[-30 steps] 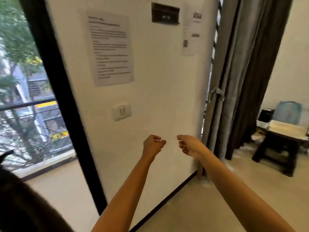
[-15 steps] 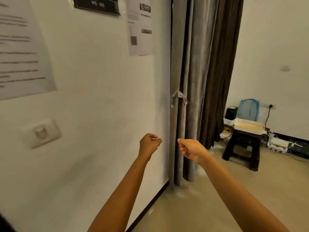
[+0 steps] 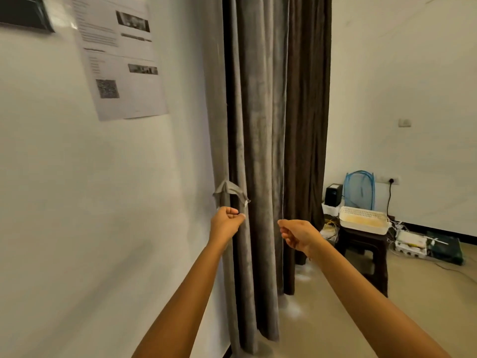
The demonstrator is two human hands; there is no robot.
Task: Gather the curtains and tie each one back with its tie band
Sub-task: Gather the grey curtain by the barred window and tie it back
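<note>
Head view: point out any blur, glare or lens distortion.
Head view: print on the paper is smeared unreadable; head view: curtain and tie band look fairly sharp; head view: wide lens slants the paper, and a pale bright patch marks the floor.

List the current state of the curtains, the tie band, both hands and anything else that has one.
grey curtain, hanging loose, untied.
dark curtain, hanging loose behind it.
tie band, dangling at the grey curtain's wall-side edge, not tied.
left hand, fingers curled, empty, just below the tie band.
right hand, loosely curled, empty.
plug, in its wall socket.
</note>
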